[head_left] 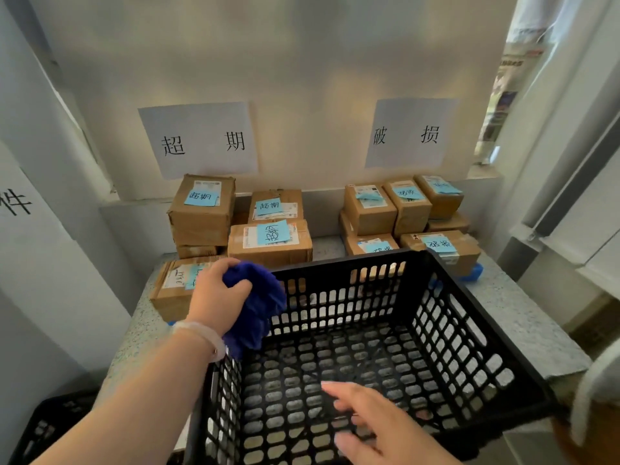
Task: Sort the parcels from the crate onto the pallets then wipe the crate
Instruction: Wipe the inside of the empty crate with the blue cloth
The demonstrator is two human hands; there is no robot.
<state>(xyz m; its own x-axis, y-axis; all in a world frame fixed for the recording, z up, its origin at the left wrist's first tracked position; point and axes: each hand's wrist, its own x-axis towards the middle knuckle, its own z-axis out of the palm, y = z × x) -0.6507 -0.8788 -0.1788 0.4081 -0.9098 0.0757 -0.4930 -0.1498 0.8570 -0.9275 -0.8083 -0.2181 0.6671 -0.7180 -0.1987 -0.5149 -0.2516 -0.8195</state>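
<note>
A black perforated plastic crate (469, 317) sits tilted on the speckled counter, with nothing inside it. My left hand (214, 297) grips a bunched dark blue cloth (261, 307) over the crate's far left corner. My right hand (369, 421) hovers inside the crate near its front, fingers spread, holding nothing. Cardboard parcels with blue sticky notes are stacked in two groups behind the crate: a left group (268, 239) under one paper sign and a right group (406, 209) under another. One more parcel (171, 286) lies left of the crate.
Two white paper signs (201, 139) (412, 132) hang on the wall behind the stacks. A second black crate (50, 421) sits low at the left. The counter (523, 317) ends at the right, beside a white wall and frame. Blue pallet pieces (473, 273) show under the right stack.
</note>
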